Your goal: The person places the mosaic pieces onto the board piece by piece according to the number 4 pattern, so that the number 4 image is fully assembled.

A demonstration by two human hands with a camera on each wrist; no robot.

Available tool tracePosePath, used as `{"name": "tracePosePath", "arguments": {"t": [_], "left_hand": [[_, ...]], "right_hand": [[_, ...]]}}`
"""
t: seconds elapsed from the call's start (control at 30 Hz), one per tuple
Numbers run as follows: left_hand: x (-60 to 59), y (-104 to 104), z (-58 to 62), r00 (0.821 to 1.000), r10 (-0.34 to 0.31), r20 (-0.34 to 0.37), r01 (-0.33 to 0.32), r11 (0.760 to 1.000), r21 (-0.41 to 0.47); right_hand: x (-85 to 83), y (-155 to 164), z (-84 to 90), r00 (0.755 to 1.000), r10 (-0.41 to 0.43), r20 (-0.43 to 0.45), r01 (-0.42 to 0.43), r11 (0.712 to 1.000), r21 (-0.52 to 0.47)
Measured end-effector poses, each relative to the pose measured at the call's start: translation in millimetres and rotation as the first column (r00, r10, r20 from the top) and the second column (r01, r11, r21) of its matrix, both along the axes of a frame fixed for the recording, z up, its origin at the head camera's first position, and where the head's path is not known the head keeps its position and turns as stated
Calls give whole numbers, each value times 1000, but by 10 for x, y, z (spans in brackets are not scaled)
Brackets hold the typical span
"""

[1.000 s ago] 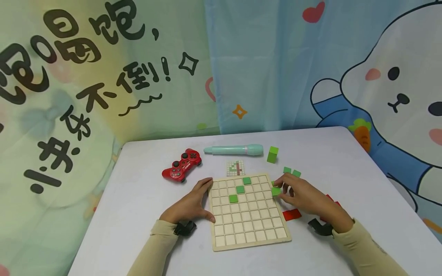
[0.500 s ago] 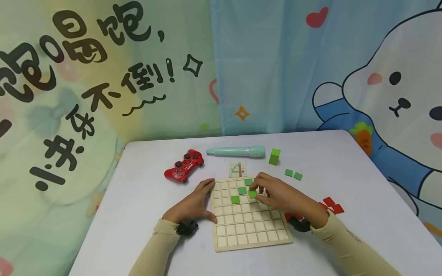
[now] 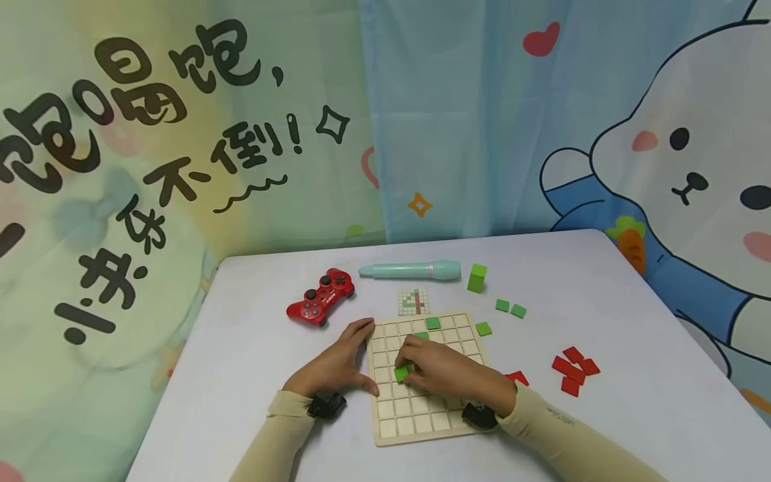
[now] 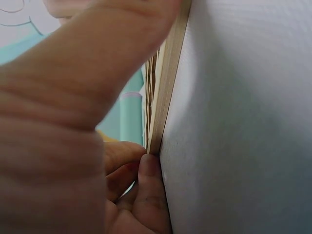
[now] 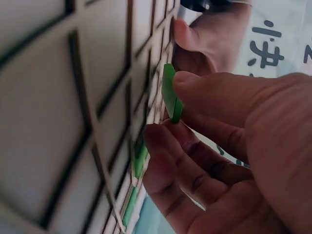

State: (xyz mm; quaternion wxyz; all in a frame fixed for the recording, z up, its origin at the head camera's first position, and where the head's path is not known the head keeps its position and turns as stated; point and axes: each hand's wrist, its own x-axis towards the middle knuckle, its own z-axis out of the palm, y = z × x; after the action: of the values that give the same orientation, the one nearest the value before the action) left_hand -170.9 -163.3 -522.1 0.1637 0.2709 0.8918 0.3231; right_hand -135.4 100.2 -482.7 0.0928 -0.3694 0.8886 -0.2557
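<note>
Placing a green tile seems under way; the tile is pinched by the right hand, tilted over the board; its left edge is touched by the left hand, unclenched; a level lowering seems called for.

- Left sleeve: beige, reaching the wrist.
- Left wrist camera, beside the left sleeve's cuff: small, black.
- Right sleeve, right of the left sleeve: matching beige; I discern faint dark marking.
- Right wrist camera, right of the left sleeve: black.
- Left hand, right hand: bare.
</note>
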Motion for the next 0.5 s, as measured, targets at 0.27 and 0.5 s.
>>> {"name": "tracePosePath", "arguments": {"t": [0.27,0.5], "left_hand": [[-1,-21,-36,1000,-9,-15,9,1000,2],[-7,-1,-24,1000,-4,0,4,1000,8]], "right_hand": [[12,-117,-43,999,17,-43,-15,1000,26],[-12,-143,-32,999,4,-51,-1,998,55]]}}
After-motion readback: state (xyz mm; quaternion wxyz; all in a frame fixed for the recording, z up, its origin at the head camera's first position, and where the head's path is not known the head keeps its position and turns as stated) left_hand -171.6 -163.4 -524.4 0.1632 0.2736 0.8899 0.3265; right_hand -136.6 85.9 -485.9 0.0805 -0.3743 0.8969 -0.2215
